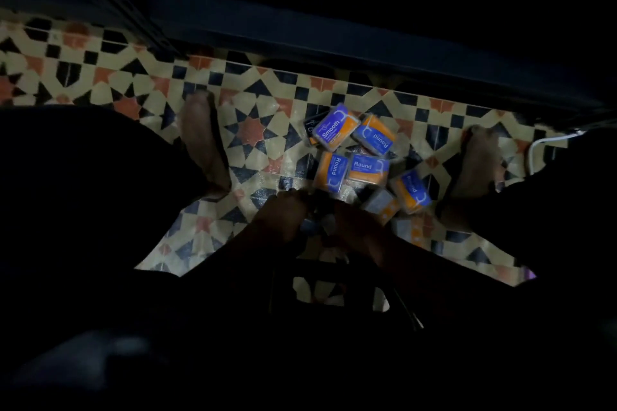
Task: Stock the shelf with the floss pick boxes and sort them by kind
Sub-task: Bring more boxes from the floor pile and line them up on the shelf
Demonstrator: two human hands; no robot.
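Sitting on a patterned tile floor (260, 130) in the dark, with a heap of floss pick boxes between two bare feet.

One box says Smooth (335, 125). Just beside it lies a Round box (375, 138), and two more Round boxes (367, 168) sit side by side under them. Another Round box (412, 193) lies tilted near the right foot (474, 163). The left foot (202, 140) is well apart from the heap. The left hand (283, 213) and the right hand (359, 220) are low at the near edge of the pile, close together, but they are too dark to tell if they hold a box.
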